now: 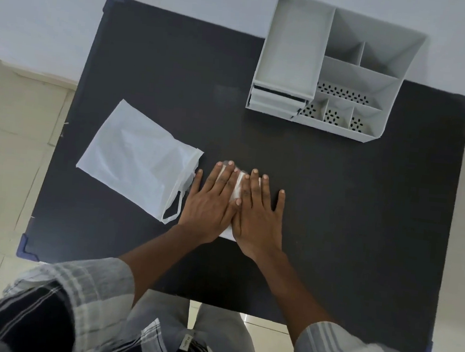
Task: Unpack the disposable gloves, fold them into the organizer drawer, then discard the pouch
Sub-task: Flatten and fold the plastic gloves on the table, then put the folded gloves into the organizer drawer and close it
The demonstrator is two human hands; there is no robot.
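Observation:
A thin, clear disposable glove (237, 186) lies flat on the black table (335, 214), mostly hidden under my hands. My left hand (209, 202) and my right hand (259, 212) rest side by side on it, palms down, fingers spread, pressing it against the tabletop. A white drawstring pouch (139, 158) lies flat to the left of my hands, its open mouth and cord loop facing them. The grey organizer (332, 69) stands at the table's far right, with its stacked drawers (275, 102) on its left front; one looks slightly pulled out.
The organizer has several open compartments, some with perforated floors. The table's near edge runs just in front of my legs. Pale floor tiles lie to the left and below, a light wall beyond the far edge.

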